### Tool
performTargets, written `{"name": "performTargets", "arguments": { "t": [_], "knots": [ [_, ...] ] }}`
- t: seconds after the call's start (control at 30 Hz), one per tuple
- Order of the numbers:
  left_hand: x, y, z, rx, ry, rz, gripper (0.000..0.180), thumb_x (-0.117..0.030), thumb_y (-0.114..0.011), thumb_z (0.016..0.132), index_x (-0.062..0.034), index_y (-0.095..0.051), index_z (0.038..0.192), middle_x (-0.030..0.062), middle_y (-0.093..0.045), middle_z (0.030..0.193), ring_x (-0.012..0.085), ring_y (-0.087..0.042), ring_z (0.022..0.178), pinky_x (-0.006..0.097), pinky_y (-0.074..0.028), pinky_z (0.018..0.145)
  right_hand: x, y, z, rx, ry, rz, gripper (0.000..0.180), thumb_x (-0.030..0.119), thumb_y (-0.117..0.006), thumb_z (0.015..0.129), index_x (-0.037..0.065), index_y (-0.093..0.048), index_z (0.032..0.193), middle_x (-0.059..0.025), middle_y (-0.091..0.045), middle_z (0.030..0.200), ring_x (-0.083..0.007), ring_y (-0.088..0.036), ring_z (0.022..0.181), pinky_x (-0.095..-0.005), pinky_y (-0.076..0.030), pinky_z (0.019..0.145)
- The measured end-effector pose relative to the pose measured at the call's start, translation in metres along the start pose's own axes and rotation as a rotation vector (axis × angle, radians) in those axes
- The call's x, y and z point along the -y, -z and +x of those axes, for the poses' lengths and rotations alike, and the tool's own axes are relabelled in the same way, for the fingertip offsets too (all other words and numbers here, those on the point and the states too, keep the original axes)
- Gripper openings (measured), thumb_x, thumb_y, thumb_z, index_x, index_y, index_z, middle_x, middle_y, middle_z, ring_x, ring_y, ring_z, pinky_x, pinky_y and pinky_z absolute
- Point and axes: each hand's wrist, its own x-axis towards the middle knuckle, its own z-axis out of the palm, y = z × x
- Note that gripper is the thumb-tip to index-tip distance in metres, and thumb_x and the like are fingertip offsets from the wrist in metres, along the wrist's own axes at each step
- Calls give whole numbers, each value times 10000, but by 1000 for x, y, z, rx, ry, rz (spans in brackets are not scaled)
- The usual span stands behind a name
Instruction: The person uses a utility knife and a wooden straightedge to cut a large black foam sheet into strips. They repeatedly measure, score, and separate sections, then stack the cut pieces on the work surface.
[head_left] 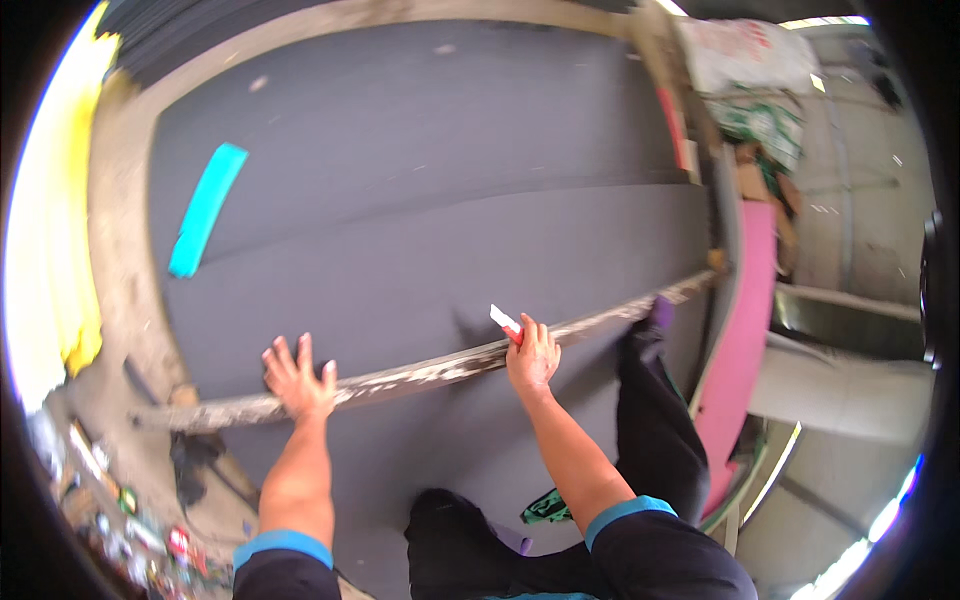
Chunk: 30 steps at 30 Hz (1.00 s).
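Note:
My left hand (299, 382) lies with fingers spread over a long, worn wooden strip (430, 375), its fingertips reaching onto the dark grey sheet (440, 255) beyond. My right hand (533, 358) is closed around a red utility knife (507, 325), whose pale tip points forward and left, just past the strip. Whether that tip touches the sheet I cannot tell. The strip runs across the sheet from the lower left up to the right, beside my purple-socked foot (662, 312). A turquoise strip (208, 210) rests on the sheet's left part.
A pink sheet (738, 350) stands along the right side. White and green sacks (745, 55) are at the far right. Bright yellow material (60, 230) borders the left, above small mixed clutter (140, 535). My dark-trousered legs (655, 420) are on the near side.

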Motion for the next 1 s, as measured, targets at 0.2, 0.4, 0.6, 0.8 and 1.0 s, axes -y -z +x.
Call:
{"name": "performTargets", "arguments": {
  "t": [0.2, 0.4, 0.6, 0.8, 1.0],
  "knots": [
    [8, -21, 2, -50, -14, -106, 762, -615, -619, 934, -385, -399, 1627, 163, -192, 1750, 483, -111, 1597, 689, -145, 1245, 143, -49, -43, -92, 249, 161, 431, 187, -750, 851, 191, -690, 1278, -27, -634, 1029, -279, -593, 987, -462, -432, 940],
    [10, -19, 2, -72, -27, -145, 749, -649, -585, 940, -392, -395, 1617, 161, -250, 1725, 504, -170, 1568, 716, -165, 1213, 199, -62, -65, 88, 315, 114, 487, 127, -742, 837, 205, -644, 1307, -50, -641, 1101, -311, -589, 1093, -498, -432, 940],
    [9, -13, 0, -77, 1, -321, 758, -627, -629, 929, -404, -403, 1617, 141, -182, 1751, 481, -129, 1593, 708, -168, 1237, 200, -64, -60, 114, 321, 78, 481, 170, -662, 904, 158, -580, 1378, -55, -631, 1194, -300, -568, 1159, -469, -403, 998],
    [103, -34, 9, -662, 509, -398, 658, -434, -634, 990, -96, -498, 1538, 200, -421, 1636, 456, -282, 1553, 642, -202, 1237, 201, -65, -60, 127, 323, 51, 476, 168, -649, 932, 153, -556, 1398, -55, -620, 1223, -291, -559, 1191, -464, -398, 1013],
    [303, -73, 12, -634, 1363, -1703, 1012, -821, -171, 1009, -87, -136, 1705, 104, -131, 1783, 303, -83, 1644, 491, -78, 1315, 201, -68, -61, 93, 341, 40, 448, 155, -653, 934, 142, -558, 1371, -52, -627, 1237, -288, -585, 1159, -462, -407, 986]
  ]
}}
